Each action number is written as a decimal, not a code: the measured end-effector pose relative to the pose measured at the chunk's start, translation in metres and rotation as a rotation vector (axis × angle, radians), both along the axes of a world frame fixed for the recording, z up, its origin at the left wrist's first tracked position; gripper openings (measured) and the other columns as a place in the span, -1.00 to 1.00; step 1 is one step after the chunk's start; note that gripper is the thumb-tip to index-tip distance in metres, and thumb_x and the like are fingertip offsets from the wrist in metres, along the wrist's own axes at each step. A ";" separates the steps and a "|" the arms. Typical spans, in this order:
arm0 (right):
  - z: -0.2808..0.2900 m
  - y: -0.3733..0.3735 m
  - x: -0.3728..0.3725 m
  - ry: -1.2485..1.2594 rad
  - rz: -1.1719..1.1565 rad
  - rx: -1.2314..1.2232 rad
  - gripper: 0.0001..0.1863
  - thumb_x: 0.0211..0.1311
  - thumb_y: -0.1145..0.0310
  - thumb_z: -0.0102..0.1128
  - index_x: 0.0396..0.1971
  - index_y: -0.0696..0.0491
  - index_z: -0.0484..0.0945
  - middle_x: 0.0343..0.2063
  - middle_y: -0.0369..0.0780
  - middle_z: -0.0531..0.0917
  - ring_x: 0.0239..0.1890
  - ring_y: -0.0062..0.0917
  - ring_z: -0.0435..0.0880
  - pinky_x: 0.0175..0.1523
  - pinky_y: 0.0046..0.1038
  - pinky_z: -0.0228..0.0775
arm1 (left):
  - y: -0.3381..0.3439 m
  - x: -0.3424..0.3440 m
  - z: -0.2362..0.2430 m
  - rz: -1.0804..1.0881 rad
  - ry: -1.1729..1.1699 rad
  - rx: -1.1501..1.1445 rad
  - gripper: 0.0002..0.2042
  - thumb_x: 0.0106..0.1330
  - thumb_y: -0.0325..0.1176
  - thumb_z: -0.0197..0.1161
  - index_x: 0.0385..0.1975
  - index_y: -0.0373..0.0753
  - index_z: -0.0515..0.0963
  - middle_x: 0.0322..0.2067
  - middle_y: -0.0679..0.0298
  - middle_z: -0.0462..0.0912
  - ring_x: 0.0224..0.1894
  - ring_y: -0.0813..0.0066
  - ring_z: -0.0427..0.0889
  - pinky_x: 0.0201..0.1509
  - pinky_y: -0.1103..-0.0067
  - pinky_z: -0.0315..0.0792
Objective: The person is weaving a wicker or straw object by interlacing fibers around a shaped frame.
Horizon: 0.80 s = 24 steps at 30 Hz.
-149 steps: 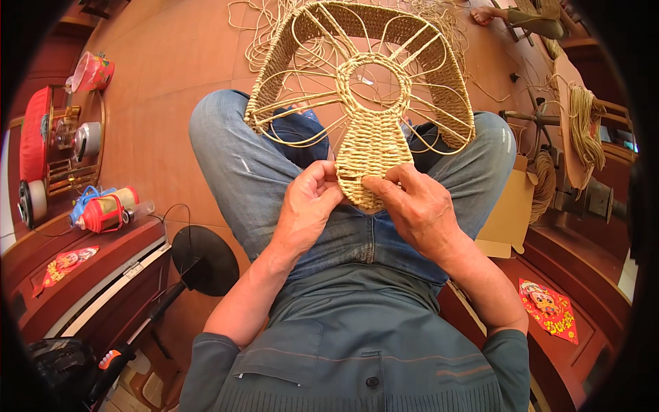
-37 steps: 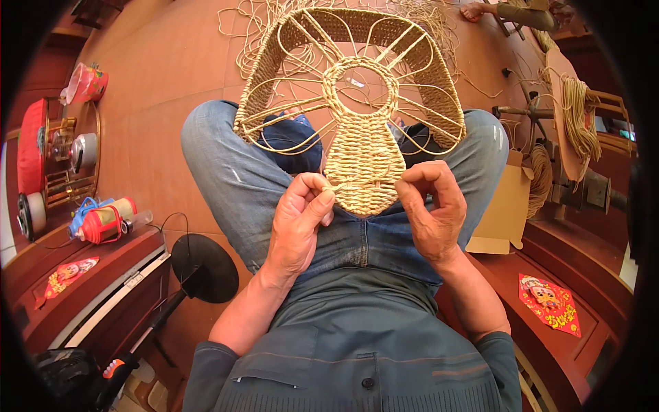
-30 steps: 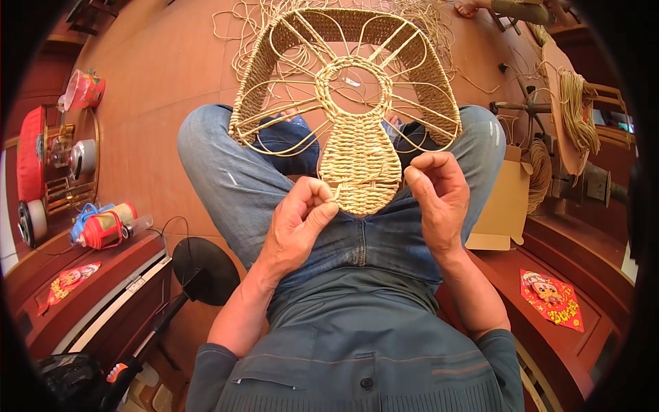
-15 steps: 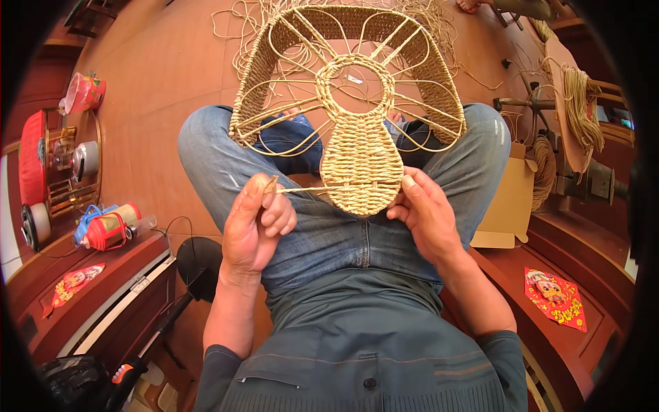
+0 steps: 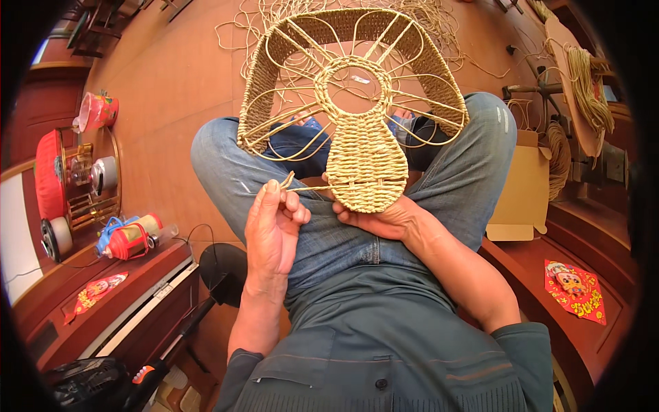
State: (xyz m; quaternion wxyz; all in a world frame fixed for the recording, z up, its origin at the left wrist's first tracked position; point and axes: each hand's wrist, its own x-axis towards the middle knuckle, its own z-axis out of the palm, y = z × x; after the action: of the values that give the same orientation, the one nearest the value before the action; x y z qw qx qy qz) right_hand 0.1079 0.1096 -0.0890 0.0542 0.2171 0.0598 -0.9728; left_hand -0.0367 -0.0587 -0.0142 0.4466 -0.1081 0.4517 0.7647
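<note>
My left hand (image 5: 273, 220) is closed on a pale twisted cord (image 5: 305, 188), its short end poking up from the pinched fingers; the cord stretches from the lower part of a pear-shaped woven panel (image 5: 364, 158). My right hand (image 5: 388, 225) grips that panel from underneath at its bottom, with the fingertips partly hidden behind it. The panel joins a woven ring (image 5: 353, 62), from which straight rods and wire loops spread to a curved, densely woven band (image 5: 439, 82). This frame sits over my jeans-clad legs and lap.
Loose cord (image 5: 250, 27) lies on the tiled floor beyond. At left are a red-cushioned object (image 5: 51, 175), a bucket (image 5: 96, 110) and flasks (image 5: 130, 237). At right are cardboard (image 5: 515, 199) and hanging cord bundles (image 5: 587, 103). A black round stand (image 5: 218, 273) is beside me.
My left hand has drawn the cord out leftward from the panel. My right hand has moved from the panel's right edge to underneath its bottom. The view has shifted slightly.
</note>
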 end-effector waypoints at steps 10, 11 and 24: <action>0.001 -0.006 -0.032 0.166 0.155 0.254 -0.64 0.41 0.18 0.49 0.06 0.03 0.69 -0.29 -0.43 0.66 -0.26 -0.74 0.59 -0.13 -0.67 0.54 | 0.013 0.009 -0.010 -0.091 0.154 -0.136 -0.74 0.70 -0.16 0.10 -0.19 -0.21 0.53 -0.33 0.31 0.63 -0.30 0.52 0.63 -0.06 0.48 0.61; -0.001 -0.006 -0.031 0.149 0.157 0.261 -0.64 0.41 0.18 0.49 0.06 0.03 0.69 -0.29 -0.43 0.66 -0.26 -0.74 0.59 -0.13 -0.67 0.54 | 0.013 0.008 -0.010 -0.094 0.143 -0.143 -0.73 0.71 -0.14 0.09 -0.21 -0.19 0.51 -0.35 0.31 0.64 -0.31 0.52 0.64 -0.10 0.50 0.60; -0.018 -0.008 0.002 -0.012 -0.264 0.474 -0.59 0.47 0.42 0.35 0.25 0.14 0.58 0.08 -0.17 0.75 0.10 -0.45 0.76 0.24 -0.38 0.65 | 0.018 0.003 0.023 -0.168 0.605 -0.283 -0.85 0.64 -0.29 0.20 -0.04 -0.23 0.57 -0.40 0.41 0.52 -0.38 0.65 0.48 -0.23 0.66 0.42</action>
State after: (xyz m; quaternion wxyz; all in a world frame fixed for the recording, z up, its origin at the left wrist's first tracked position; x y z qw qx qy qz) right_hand 0.1098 0.1013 -0.1075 -0.1250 0.2355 0.2567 -0.9290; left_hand -0.0341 -0.0405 0.0088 0.3345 0.1003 0.6725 0.6525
